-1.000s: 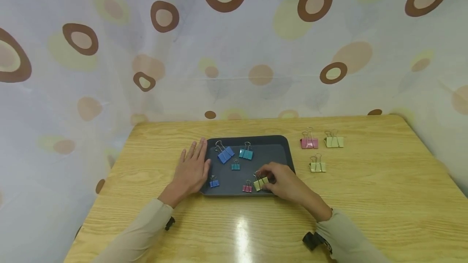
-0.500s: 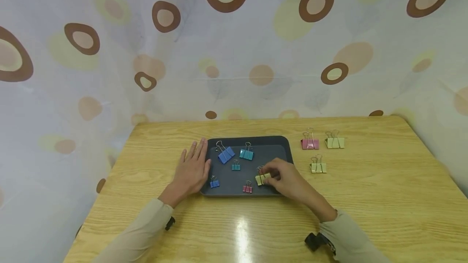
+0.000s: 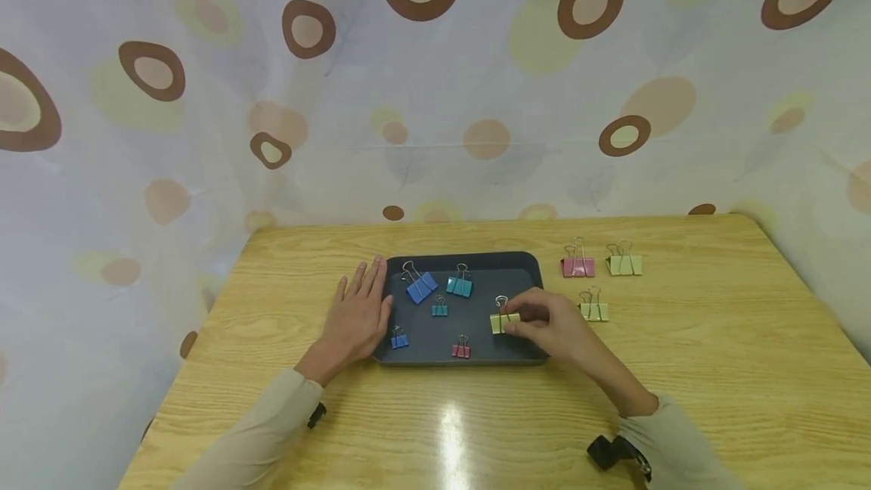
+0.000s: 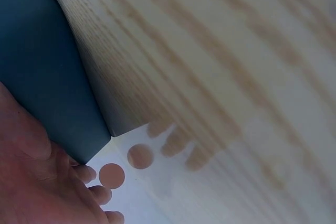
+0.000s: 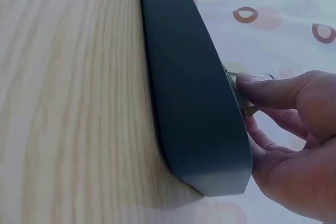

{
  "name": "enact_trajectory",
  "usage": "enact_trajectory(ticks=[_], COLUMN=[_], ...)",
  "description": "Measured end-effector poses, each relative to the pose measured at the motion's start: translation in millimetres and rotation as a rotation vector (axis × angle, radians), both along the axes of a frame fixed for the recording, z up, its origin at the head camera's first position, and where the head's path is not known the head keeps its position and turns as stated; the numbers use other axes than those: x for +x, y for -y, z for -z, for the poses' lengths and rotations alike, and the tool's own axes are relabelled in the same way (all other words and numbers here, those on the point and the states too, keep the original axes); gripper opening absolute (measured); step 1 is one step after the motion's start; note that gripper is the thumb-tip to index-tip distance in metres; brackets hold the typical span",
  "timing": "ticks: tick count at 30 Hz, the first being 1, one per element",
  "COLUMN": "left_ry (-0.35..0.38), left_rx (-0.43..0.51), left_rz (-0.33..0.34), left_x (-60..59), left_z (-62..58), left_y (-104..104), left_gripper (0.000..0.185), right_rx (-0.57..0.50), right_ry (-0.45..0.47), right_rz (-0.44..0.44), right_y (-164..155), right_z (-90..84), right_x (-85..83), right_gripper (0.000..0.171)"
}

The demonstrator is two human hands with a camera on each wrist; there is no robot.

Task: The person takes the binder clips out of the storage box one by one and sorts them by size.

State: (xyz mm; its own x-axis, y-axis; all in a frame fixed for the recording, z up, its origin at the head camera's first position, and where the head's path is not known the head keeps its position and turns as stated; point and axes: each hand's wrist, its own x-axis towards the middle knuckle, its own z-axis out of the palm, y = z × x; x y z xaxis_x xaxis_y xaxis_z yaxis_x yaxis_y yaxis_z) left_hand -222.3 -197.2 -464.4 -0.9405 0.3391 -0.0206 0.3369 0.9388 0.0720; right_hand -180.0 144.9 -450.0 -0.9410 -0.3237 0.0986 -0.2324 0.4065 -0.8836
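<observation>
On the wooden table [image 3: 286,399] the dark tray [image 3: 524,267] holds several clips. The left hand [image 3: 357,320] lies flat, fingers spread, against the tray's left edge, steadying it. The right hand [image 3: 554,324] pinches the yellow-green binder clip [image 3: 503,321] just above the tray's right part; the clip sticks out left of that grip. The step looks like lifting it out. Next would come carrying it right, toward the three clips [image 3: 592,311] on the table.

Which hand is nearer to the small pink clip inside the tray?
Right. The right hand holds a yellow clip just right of the small pink clip; the left hand rests flat at the tray's left edge, farther away.
</observation>
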Motion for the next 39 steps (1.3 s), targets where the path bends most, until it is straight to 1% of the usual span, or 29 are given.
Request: enact_trajectory(ticks=[6, 11, 15, 21, 26, 31, 35, 39], left_ry=[-0.007, -0.012, -0.018, -0.007, 0.011, 0.005, 0.004, 0.008], left_rx=[0.001, 0.021, 0.026, 0.011, 0.01, 0.002, -0.001, -0.018], left_rz=[0.006, 0.007, 0.005, -0.005, -0.007, -0.006, 0.005, 0.007], left_x=[-2.4, -2.6, -1.8, -0.9, -0.2, -2.2, -4.1, -5.7], left_z=[0.8, 0.8, 0.1, -0.4, -0.2, 1.6, 3.2, 3.0], left_y=[-3, -4, -3, -1, -1, -2, -2, 1], left_gripper=[0.065, 0.064, 0.064, 0.064, 0.064, 0.064, 0.064, 0.064], right_rx=[-0.037, -0.042, -0.017, -0.018, -0.018, 0.015, 0.054, 0.096], right_ry=[0.013, -0.027, -0.073, -0.095, -0.117, -0.138, -0.12, -0.108], right_rz=[0.01, 0.02, 0.043, 0.07, 0.099, 0.155, 0.22, 0.267], right_y=[-16, -29, -38, -53, -73, -95, -113, -127], right_z=[-3.3, -4.6, -2.6, -2.1, -4.9, -7.9, -7.2, -3.7], right_x=[5.5, 7.4, 8.3, 9.3, 7.6, 6.0, 7.4, 3.3], right_gripper=[0.02, 0.02, 0.02, 0.02, 0.018, 0.021, 0.026, 0.028])
